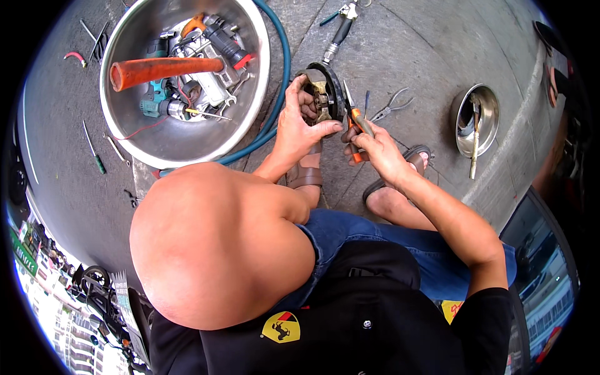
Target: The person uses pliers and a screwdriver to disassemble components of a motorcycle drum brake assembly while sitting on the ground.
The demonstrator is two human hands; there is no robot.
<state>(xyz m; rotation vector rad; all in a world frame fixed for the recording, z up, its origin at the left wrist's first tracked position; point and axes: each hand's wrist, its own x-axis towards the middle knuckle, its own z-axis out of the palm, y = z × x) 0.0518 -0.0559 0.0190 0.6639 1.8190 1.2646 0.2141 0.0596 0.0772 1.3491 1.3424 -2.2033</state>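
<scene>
My left hand (295,122) grips a round metal part with a black rim (332,86) and a worn mechanism inside, its fingers wrapped over the near side. Closed around orange-handled pliers (359,120), my right hand (379,149) sits just right of that part. The pliers' pointed jaws reach up beside the black rim; I cannot tell whether they touch it. On the pavement beyond them lies a second pair of pliers (391,109) with its handles spread. Above the round part rests a dark-handled air tool (341,31) with a metal fitting.
A large steel basin (261,106) at upper left holds a drill, an orange-handled hammer and wrenches. A blue-green hose (284,47) curves around it. At right stands a small metal bowl (494,119) with a brush (474,144). A screwdriver (100,164) lies at far left.
</scene>
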